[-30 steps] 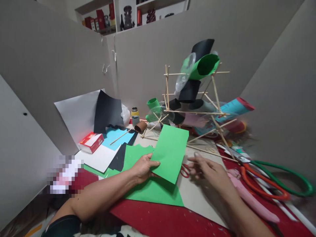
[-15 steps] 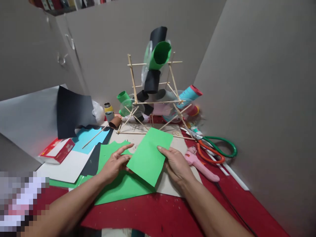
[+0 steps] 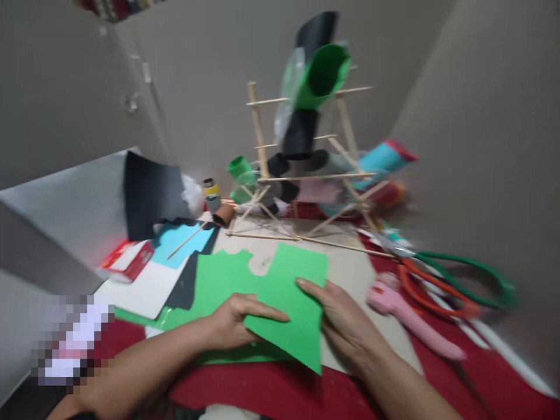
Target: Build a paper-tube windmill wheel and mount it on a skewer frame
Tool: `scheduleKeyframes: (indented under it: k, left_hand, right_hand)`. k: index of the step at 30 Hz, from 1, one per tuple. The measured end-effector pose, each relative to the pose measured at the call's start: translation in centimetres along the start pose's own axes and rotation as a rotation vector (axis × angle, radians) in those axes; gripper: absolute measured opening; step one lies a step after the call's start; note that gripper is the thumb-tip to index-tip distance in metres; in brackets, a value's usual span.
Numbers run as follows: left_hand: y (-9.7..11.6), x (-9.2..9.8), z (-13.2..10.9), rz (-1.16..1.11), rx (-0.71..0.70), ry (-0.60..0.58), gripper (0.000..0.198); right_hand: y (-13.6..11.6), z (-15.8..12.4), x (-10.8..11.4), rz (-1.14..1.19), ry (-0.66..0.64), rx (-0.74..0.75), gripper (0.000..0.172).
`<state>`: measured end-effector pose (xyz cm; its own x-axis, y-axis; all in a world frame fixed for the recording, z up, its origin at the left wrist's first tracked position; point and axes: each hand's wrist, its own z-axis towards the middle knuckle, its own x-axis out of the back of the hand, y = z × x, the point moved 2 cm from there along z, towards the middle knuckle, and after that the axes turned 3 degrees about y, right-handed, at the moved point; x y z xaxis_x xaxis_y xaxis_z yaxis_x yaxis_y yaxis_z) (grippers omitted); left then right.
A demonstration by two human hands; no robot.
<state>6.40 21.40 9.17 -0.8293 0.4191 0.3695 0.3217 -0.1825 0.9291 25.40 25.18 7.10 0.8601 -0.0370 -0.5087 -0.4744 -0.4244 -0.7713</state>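
Note:
A small green foam sheet is held between my two hands, tilted above the table. My right hand pinches its right edge, thumb on top. At the lower left edge, my left hand grips it with a finger lying across the upper face; its other fingers are hidden beneath. Below lies a larger green sheet with a scalloped top edge. Behind it stands a frame of wooden sticks, carrying a wheel with black tubes and a green tube.
Scissors with green and orange handles and a pink glue gun lie at the right. To the left are a red box, a blue sheet, a curled black sheet and a brown tube. A grey wall rises behind.
My left hand has moved from beside the small green sheet to gripping its lower left edge. The sheet has turned slightly in my right hand. The whole view has shifted and blurred.

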Motion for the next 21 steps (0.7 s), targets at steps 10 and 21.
scheduleKeyframes:
  k: [10, 21]
  left_hand:
    - [-2.3, 0.1, 0.1, -0.432, 0.143, 0.106, 0.045]
    - [-2.7, 0.7, 1.5, -0.78, 0.306, 0.222, 0.038]
  right_hand:
    - [0.9, -0.1, -0.5, -0.289, 0.055, 0.147, 0.035]
    - [0.5, -0.9, -1.5, -0.431, -0.035, 0.386, 0.037]
